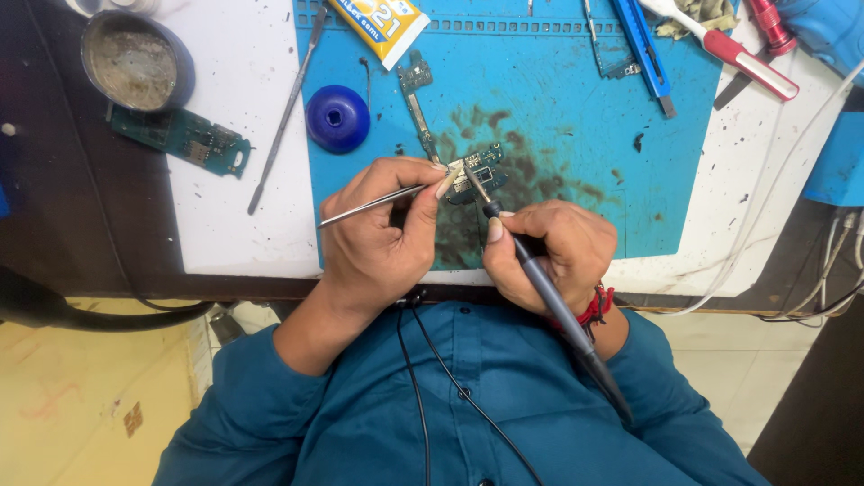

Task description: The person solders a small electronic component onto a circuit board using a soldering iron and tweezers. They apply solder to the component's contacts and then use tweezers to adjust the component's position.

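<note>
- Circuit board (475,171), small and dark, lies on the blue mat (558,117) near the front edge of the tabletop (234,216), just past my fingertips.
- My left hand (378,238) pinches thin tweezers (369,205) that touch the board from the left.
- My right hand (549,247) grips a soldering iron (540,279) like a pen, tip on the board.
- I see both hands equally near; its long side runs left to right.

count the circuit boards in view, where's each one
3. One green circuit board lies left on the white surface below the round tin. A narrow board lies on the blue mat. A third board sits under both tool tips. Others may be hidden.
</note>
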